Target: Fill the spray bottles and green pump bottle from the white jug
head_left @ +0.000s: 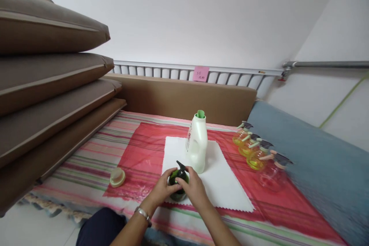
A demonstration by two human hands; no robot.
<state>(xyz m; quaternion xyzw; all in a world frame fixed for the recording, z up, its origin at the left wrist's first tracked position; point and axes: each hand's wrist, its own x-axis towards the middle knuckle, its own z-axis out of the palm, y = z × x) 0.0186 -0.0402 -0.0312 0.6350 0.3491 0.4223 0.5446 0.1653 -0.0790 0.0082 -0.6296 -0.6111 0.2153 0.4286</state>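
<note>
A dark green pump bottle with a black pump head stands upright at the near edge of a white cloth. My left hand wraps its left side, with a metal bracelet on the wrist. From the right, my right hand closes on the upper part of the same bottle, its thumb across the front just below the pump. Just behind them stands a large white detergent jug with a handle and an uncapped green spout. The fingers partly cover the green bottle.
Several clear spray bottles, one holding yellow liquid, line the right side. A pale cap lies on the left. The white cloth lies on red plastic sheeting. Brown cushions are stacked at left; a pink note hangs behind.
</note>
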